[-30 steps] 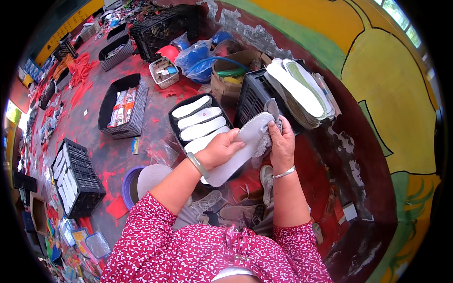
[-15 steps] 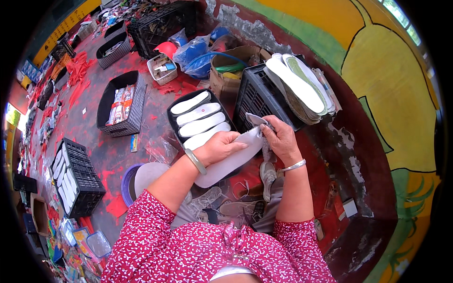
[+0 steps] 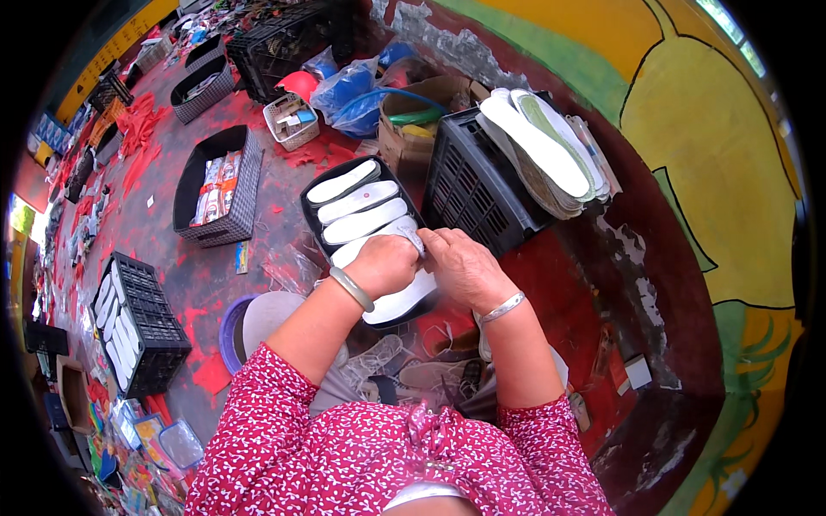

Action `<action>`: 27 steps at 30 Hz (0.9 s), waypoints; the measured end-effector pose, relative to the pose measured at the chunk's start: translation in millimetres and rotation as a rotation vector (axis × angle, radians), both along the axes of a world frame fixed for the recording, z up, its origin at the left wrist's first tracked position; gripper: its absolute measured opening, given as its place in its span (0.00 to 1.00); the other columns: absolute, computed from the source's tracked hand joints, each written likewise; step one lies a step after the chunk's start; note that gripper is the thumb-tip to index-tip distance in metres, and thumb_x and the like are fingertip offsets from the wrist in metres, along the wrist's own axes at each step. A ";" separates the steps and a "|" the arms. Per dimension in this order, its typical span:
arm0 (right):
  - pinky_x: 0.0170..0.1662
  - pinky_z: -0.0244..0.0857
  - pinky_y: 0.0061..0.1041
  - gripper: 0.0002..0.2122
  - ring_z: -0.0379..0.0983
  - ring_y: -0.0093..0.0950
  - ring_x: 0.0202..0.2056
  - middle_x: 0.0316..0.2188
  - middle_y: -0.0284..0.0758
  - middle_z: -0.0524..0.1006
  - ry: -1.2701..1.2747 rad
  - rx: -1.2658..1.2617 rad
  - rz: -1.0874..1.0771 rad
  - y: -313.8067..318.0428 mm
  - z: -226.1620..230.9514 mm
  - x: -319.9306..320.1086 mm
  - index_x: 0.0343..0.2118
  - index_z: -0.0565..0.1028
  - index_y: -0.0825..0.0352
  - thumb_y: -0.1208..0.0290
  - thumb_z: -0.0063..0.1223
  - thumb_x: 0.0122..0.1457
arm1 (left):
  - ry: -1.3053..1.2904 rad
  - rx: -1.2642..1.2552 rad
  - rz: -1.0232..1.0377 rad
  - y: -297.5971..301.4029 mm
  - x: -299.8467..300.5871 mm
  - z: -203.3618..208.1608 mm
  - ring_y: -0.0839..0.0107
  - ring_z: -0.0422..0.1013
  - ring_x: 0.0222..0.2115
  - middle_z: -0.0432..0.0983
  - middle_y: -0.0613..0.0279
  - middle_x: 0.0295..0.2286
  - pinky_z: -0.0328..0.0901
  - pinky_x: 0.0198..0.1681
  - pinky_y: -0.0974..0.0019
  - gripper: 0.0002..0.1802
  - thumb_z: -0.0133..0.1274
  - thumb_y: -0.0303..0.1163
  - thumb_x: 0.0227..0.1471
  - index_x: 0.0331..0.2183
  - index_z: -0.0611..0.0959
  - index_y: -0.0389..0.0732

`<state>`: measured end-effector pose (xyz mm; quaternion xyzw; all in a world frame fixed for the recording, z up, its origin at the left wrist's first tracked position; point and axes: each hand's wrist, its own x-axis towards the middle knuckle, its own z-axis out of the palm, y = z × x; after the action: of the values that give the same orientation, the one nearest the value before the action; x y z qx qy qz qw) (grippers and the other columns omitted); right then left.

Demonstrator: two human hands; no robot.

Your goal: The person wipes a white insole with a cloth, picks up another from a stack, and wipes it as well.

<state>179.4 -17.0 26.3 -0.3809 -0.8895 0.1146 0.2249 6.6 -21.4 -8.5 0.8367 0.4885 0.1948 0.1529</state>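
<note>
My left hand [image 3: 387,263] is closed in a fist over a dark basket [image 3: 311,211], with a small grey cloth [image 3: 415,239] at its top. My right hand [image 3: 467,268] meets it from the right, fingers bent and pinching the same cloth; part of it is hidden inside the hands. Beneath them, several white shoe insoles lie side by side in the basket. One insole [image 3: 366,222] lies just beyond my left fist, and another white insole [image 3: 403,301] shows below the hands at the basket's near end.
Right of the basket stands a black plastic crate [image 3: 469,185] topped with stacked insoles [image 3: 538,146]. Another black crate [image 3: 146,318] of insoles is at the left. A woven basket [image 3: 219,185] holds packets. Shoes [image 3: 439,376] and a purple basin [image 3: 232,331] are near my legs.
The white insole has left my left hand, and one now lies in the basket's near end. Both hands have come together to the left over the basket, around the grey cloth.
</note>
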 end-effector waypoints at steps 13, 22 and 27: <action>0.35 0.66 0.27 0.08 0.71 0.35 0.30 0.27 0.40 0.73 0.342 -0.325 0.033 17.0 22.7 41.5 0.34 0.73 0.68 0.77 0.53 0.50 | -0.261 0.033 -0.073 2.9 -16.4 23.1 0.59 0.73 0.22 0.75 0.55 0.19 0.66 0.26 0.60 0.07 0.52 0.34 0.47 0.25 0.80 0.42; 0.39 0.67 0.18 0.15 0.71 0.19 0.37 0.39 0.33 0.74 1.335 -0.986 -0.003 27.2 9.8 51.7 0.48 0.68 0.73 0.69 0.43 0.63 | -1.104 -0.601 -0.007 9.7 -25.2 21.0 0.84 0.68 0.29 0.75 0.69 0.30 0.64 0.31 0.78 0.12 0.51 0.30 0.54 0.39 0.78 0.34; 0.44 0.64 0.17 0.17 0.69 0.18 0.40 0.42 0.32 0.73 1.352 -1.107 0.043 18.1 -1.5 5.4 0.52 0.65 0.73 0.73 0.47 0.61 | -1.235 -0.585 -0.039 12.2 -0.7 12.6 0.84 0.68 0.31 0.75 0.68 0.32 0.64 0.34 0.77 0.13 0.49 0.31 0.56 0.40 0.77 0.33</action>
<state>184.8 1.1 24.8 -0.2691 -0.3892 0.7356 0.4848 5.9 -9.3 4.1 0.5051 0.3289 0.4938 0.6268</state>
